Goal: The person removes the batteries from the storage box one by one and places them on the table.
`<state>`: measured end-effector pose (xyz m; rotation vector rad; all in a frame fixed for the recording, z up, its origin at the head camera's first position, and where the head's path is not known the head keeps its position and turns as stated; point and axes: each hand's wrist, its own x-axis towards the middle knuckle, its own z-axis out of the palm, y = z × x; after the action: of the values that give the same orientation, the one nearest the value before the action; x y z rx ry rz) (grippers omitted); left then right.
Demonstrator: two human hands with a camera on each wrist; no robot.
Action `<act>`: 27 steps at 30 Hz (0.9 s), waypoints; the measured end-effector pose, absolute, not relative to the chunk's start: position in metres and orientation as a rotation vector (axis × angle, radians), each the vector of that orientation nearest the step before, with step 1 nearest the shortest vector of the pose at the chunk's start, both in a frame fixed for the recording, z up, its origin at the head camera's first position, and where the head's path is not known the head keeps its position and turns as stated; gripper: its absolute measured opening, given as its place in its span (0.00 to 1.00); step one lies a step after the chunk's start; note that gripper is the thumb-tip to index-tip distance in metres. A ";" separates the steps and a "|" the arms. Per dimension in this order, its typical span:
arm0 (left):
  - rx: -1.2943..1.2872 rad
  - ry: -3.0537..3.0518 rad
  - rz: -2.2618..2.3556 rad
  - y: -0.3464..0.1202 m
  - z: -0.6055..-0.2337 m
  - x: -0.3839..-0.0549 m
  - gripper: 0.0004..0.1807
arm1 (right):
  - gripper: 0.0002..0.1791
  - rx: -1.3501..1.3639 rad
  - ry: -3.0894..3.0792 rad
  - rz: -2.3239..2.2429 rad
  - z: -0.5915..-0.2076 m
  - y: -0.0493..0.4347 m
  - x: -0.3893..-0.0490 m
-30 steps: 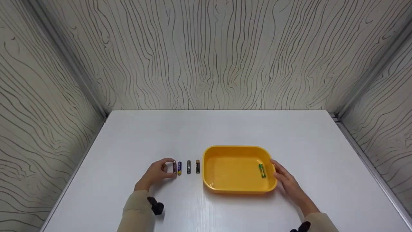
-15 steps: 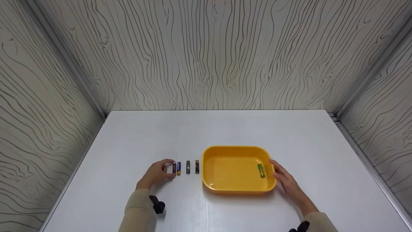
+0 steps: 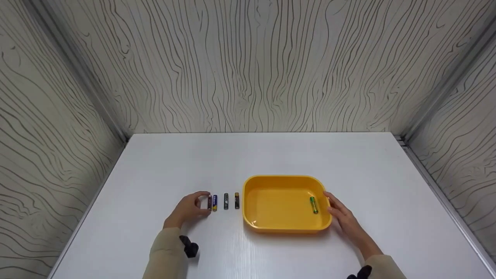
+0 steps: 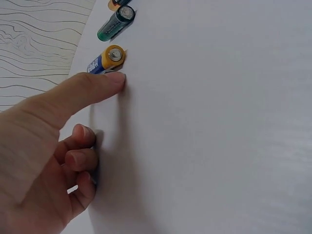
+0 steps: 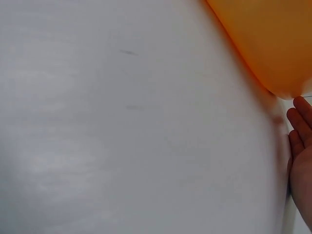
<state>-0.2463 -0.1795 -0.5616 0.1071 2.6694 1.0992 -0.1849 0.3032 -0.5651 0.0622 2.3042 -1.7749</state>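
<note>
In the head view my left hand [image 3: 188,208] pinches a dark battery [image 3: 209,202] by its two ends, between thumb and a finger. The battery lies alongside a blue and yellow battery [image 3: 214,202]. In the left wrist view the thumb [image 4: 92,87] hides the dark battery, and its tip is right at the yellow end of the blue battery [image 4: 113,55]. My right hand [image 3: 346,220] touches the right side of a yellow tub [image 3: 285,231] with extended fingers. Inside the tub, near its right wall, lies a green battery [image 3: 314,205].
Between the blue battery and the tub lie a dark green battery [image 3: 226,201] and a black and copper battery [image 3: 236,200], parallel to each other. The white table [image 3: 217,159] ends at a patterned wall [image 3: 248,77] behind, with more walls on both sides.
</note>
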 end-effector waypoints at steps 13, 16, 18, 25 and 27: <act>0.181 2.652 1.143 -0.181 -0.547 -0.247 0.33 | 0.31 0.069 2.287 -1.809 -0.566 0.302 -0.185; 0.219 2.662 1.178 -0.180 -0.539 -0.248 0.30 | 0.31 0.076 2.284 -1.799 -0.565 0.301 -0.185; 0.233 2.671 1.194 -0.179 -0.532 -0.248 0.28 | 0.32 0.080 2.285 -1.796 -0.565 0.301 -0.185; 0.280 2.734 1.180 -0.164 -0.510 -0.246 0.23 | 0.32 0.071 2.286 -1.801 -0.566 0.302 -0.186; 0.332 2.755 1.165 -0.158 -0.504 -0.245 0.22 | 0.32 0.070 2.290 -1.795 -0.566 0.302 -0.185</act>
<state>-0.2445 -0.1578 -0.5035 0.3318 2.7551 1.1652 -0.1855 0.3024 -0.5656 0.0702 2.2903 -1.7952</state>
